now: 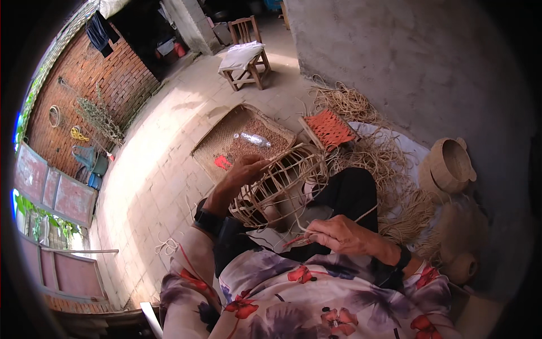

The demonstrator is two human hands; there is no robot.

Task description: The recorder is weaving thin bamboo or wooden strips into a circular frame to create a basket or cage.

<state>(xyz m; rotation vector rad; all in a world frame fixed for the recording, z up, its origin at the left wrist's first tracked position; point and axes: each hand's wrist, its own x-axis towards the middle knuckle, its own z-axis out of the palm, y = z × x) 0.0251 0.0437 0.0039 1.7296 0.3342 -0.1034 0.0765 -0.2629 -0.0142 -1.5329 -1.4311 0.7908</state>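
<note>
Steadying the basket frame [279,183] by the woven tray's [221,140] near edge, we have our left grip [246,169] curled round its rim and our right grip [337,234] pinched on a pale strand [299,223], best drawn evenly taut.

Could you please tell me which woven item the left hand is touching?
The open lattice basket: the left hand touches its edge. Its wide gaps set it apart from the flat tray and the round basket at right.
</note>
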